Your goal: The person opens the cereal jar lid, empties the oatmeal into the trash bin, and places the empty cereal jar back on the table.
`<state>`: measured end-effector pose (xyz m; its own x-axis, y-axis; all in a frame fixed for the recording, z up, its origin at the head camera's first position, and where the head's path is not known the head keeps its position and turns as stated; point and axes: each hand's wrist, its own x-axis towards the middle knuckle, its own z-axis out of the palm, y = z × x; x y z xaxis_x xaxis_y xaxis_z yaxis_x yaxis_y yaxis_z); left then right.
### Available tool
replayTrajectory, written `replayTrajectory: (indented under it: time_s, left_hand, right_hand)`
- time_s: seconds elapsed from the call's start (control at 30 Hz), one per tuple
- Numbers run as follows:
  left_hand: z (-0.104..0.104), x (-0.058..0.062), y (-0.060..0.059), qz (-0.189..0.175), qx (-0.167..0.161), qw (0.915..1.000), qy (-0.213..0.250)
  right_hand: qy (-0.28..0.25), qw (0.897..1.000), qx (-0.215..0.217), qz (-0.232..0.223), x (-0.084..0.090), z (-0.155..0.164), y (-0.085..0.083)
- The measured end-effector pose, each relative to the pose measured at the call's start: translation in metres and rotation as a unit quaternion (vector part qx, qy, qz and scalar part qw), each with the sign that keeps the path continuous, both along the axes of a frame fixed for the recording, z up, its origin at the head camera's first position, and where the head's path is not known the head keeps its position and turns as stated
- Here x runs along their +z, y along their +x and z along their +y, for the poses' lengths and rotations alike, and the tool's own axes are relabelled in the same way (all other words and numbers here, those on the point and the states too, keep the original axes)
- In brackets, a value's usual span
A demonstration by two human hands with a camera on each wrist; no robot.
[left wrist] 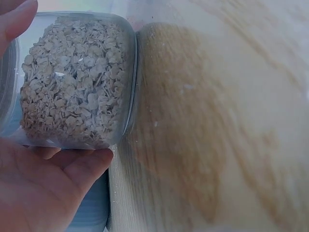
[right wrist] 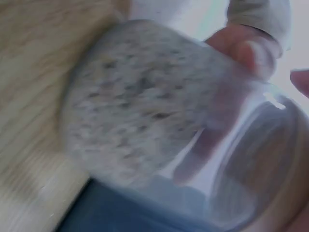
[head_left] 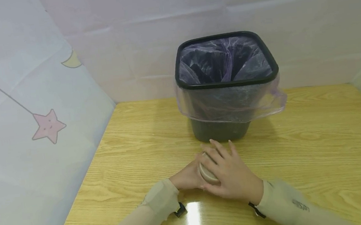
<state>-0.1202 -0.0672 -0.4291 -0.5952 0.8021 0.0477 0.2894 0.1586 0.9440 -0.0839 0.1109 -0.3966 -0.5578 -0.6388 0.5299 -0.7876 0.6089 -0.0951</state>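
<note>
Clear jar of oats (left wrist: 72, 79) on its side, just in front of the lined black bin (head_left: 227, 85), low over the wooden bench (head_left: 319, 142). Gripped by both hands: left hand (head_left: 187, 177) fingers curled round it, right hand (head_left: 231, 175) fingers wrapped over its top.

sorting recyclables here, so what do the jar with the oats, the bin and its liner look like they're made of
The clear round jar of oat flakes looks like transparent glossy plastic, though glass can't be ruled out: the flakes show straight through its wall. The dark square waste bin seems moulded plastic with a matte finish and a smooth rolled rim. Its translucent purple-tinted liner bag looks like thin plastic film, wrinkled and folded over the rim.
</note>
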Motion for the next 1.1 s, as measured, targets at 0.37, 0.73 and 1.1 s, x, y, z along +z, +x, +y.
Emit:
replayTrajectory:
  time_s: [0.37,0.73,1.1]
  left_hand:
    - [0.001,-0.003,-0.002,0.103,-0.022,0.9944,-0.007]
    - [-0.001,-0.002,-0.002,0.039,-0.014,0.9991,-0.004]
    - [-0.003,-0.002,-0.001,-0.009,-0.005,0.9999,-0.004]
  right_hand:
    - [0.002,0.997,-0.07,0.025,0.0,-0.014,0.01]
    - [-0.01,0.997,-0.047,0.058,-0.008,-0.012,0.002]
    - [-0.014,0.999,0.034,0.039,-0.005,-0.004,-0.006]
